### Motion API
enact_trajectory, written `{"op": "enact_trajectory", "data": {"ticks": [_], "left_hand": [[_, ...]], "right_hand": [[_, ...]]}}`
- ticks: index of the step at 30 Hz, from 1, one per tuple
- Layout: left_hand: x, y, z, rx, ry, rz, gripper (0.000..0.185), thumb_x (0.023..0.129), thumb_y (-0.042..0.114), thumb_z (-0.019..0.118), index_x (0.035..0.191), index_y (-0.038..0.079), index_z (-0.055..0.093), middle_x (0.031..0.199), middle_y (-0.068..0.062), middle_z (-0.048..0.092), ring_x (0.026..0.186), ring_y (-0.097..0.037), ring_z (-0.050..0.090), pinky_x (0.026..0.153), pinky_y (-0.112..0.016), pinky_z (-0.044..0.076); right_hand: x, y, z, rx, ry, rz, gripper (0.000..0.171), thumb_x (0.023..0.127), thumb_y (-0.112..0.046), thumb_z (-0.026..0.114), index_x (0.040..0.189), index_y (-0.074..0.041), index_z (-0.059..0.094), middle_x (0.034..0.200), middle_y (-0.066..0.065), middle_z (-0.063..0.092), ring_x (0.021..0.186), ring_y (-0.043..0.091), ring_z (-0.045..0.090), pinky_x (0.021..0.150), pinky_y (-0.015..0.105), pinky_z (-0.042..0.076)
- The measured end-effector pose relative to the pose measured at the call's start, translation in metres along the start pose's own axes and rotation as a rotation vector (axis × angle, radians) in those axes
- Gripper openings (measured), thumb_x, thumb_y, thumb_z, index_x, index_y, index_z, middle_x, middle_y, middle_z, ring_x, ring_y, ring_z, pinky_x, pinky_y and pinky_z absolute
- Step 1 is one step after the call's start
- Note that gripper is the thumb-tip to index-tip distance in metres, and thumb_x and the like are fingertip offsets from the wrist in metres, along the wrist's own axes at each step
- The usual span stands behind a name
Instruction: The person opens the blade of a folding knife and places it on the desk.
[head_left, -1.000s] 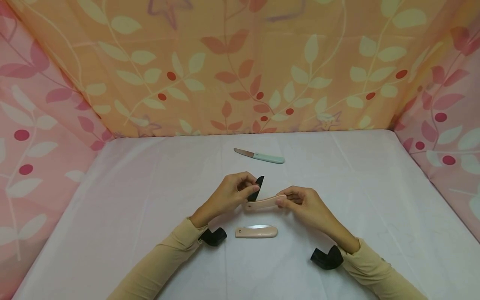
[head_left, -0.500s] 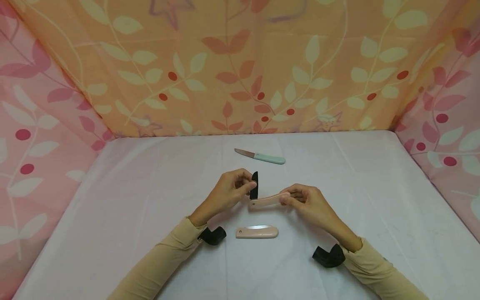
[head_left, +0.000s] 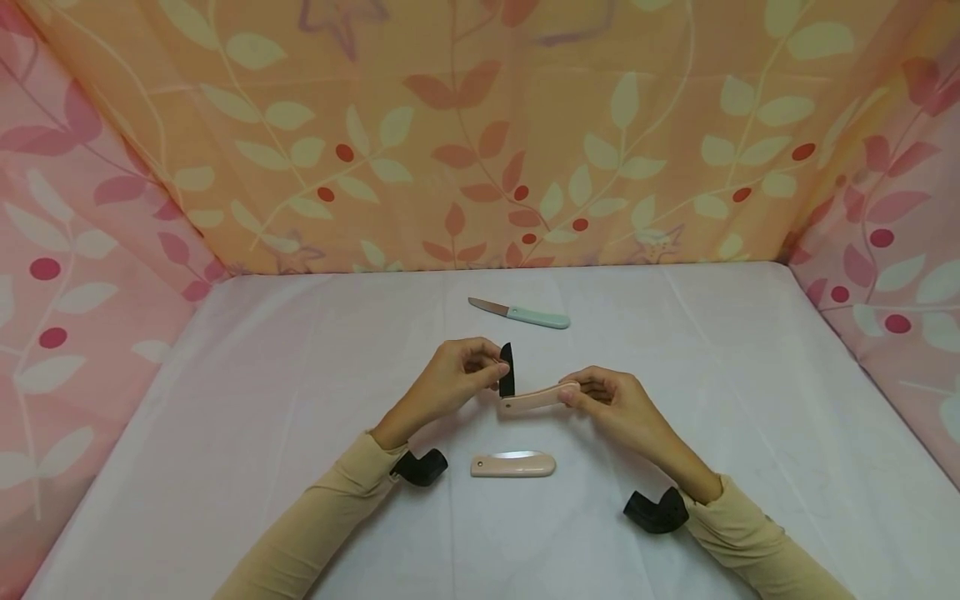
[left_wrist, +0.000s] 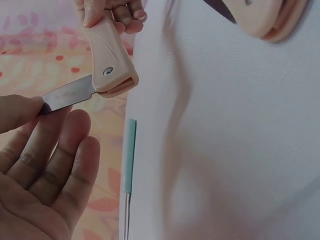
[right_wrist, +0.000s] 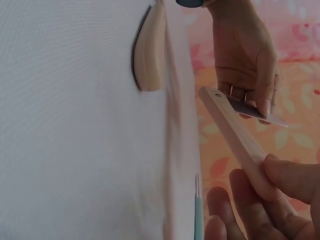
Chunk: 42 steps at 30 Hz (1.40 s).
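Both hands hold one pink folding knife [head_left: 534, 400] above the white table. Its blade [left_wrist: 70, 95] stands out at roughly a right angle to the handle and looks dark in the head view. My left hand [head_left: 461, 375] pinches the blade near its tip between thumb and fingers. With thumb and fingers, my right hand [head_left: 611, 404] grips the far end of the handle [right_wrist: 240, 142]. A second pink folding knife [head_left: 513, 465] lies folded on the table nearer the person, a silvery strip of blade showing along its upper edge.
Toward the back of the table [head_left: 337, 333] lies a mint-green folding knife [head_left: 536, 317], its blade out to the left. Floral curtains [head_left: 480, 133] surround the back and sides. A black wrist device [head_left: 656, 511] sits at each sleeve cuff.
The blade in my left hand has swung from leaning right to nearly upright, opening wider from the handle. Both hands have shifted only slightly; the other knives stay put.
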<state>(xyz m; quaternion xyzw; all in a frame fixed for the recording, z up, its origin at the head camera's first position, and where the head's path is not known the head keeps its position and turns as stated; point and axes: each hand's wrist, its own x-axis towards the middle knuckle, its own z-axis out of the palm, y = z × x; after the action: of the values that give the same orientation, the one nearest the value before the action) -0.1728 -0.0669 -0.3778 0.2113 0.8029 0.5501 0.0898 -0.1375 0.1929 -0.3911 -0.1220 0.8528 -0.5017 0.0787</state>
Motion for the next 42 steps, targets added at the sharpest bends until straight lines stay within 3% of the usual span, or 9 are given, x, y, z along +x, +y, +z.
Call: {"op": "enact_trajectory", "data": {"ticks": [6,15,24,36,42], "left_hand": [[0.001,-0.0012,-0.0005,-0.025,-0.048,-0.015,0.015,0.094,0.012,0.068,0.102,0.0,0.069,0.086,-0.014,0.074,0.08,-0.035,0.071,0.076,-0.046,0.058],[0.0001,-0.0035,0.0016,0.012,-0.058,-0.011,0.011,0.092,0.014,0.071,0.095,0.003,0.071,0.083,-0.011,0.075,0.071,-0.018,0.072,0.073,-0.044,0.059],[-0.001,-0.0018,0.0035,-0.005,-0.101,-0.009,0.01,0.093,0.014,0.07,0.092,0.004,0.07,0.08,-0.011,0.075,0.074,-0.032,0.073,0.074,-0.047,0.058],[-0.0013,0.0011,0.0039,0.015,-0.112,-0.001,0.008,0.093,0.013,0.07,0.088,0.006,0.07,0.079,-0.007,0.073,0.074,-0.03,0.072,0.069,-0.041,0.058],[-0.0025,0.0021,0.0044,0.028,-0.113,0.017,0.008,0.093,0.012,0.069,0.088,0.006,0.069,0.078,-0.007,0.072,0.073,-0.03,0.071,0.068,-0.034,0.057]], "right_hand": [[0.0003,0.0023,-0.0006,-0.003,-0.008,-0.028,0.028,0.097,-0.027,0.065,0.113,-0.005,0.069,0.099,0.009,0.074,0.092,0.021,0.071,0.076,0.023,0.054],[-0.0007,0.0008,0.0025,-0.039,-0.015,0.006,0.026,0.093,-0.029,0.07,0.109,-0.008,0.069,0.1,0.007,0.072,0.087,0.017,0.068,0.073,0.024,0.053],[-0.0014,0.0017,0.0042,-0.077,-0.052,-0.008,0.021,0.09,-0.028,0.074,0.103,-0.012,0.073,0.093,0.003,0.073,0.078,0.011,0.064,0.068,0.022,0.049],[-0.0013,-0.0004,0.0034,-0.109,-0.086,-0.048,0.02,0.089,-0.027,0.074,0.104,-0.013,0.075,0.099,0.002,0.075,0.083,0.01,0.067,0.072,0.022,0.051],[-0.0024,-0.0003,0.0037,-0.13,-0.055,-0.072,0.016,0.09,-0.025,0.074,0.101,-0.014,0.075,0.099,0.002,0.075,0.087,0.01,0.07,0.073,0.022,0.052]]}}
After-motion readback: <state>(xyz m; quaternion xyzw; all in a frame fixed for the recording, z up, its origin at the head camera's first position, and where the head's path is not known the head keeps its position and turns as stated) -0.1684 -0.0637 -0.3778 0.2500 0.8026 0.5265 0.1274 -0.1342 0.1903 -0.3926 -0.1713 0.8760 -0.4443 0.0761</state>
